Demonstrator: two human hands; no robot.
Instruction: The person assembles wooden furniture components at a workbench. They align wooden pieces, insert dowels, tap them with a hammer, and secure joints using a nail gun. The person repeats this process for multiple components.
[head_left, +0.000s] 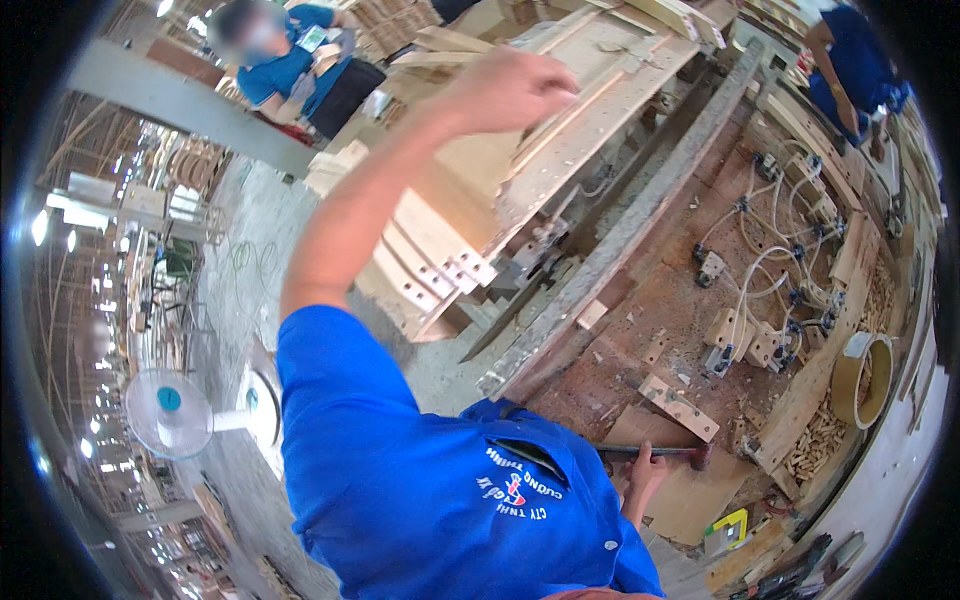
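Note:
My left hand [522, 90] is raised at the end of an outstretched arm, above a long wooden work surface [590, 130] scattered with small bits. Its fingers are curled in, and whatever they may hold is hidden. Low on the right, my right hand [646, 468] grips the dark handle of a hammer [685, 453] with a reddish head. The hammer lies across a flat brown board [715, 490] on the bench. Just beyond its head rests a short wooden block with holes [679, 408]. Several curved wooden pieces with drilled ends [430, 255] lie side by side below my left forearm.
Clamps with pale air hoses [765, 270] spread over the reddish bench. Wooden dowels [818, 445] are heaped beside a tape roll [862, 380]. A worn rail [640, 210] runs between the surfaces. Co-workers stand at the top left and top right; a white fan [170, 412] stands left.

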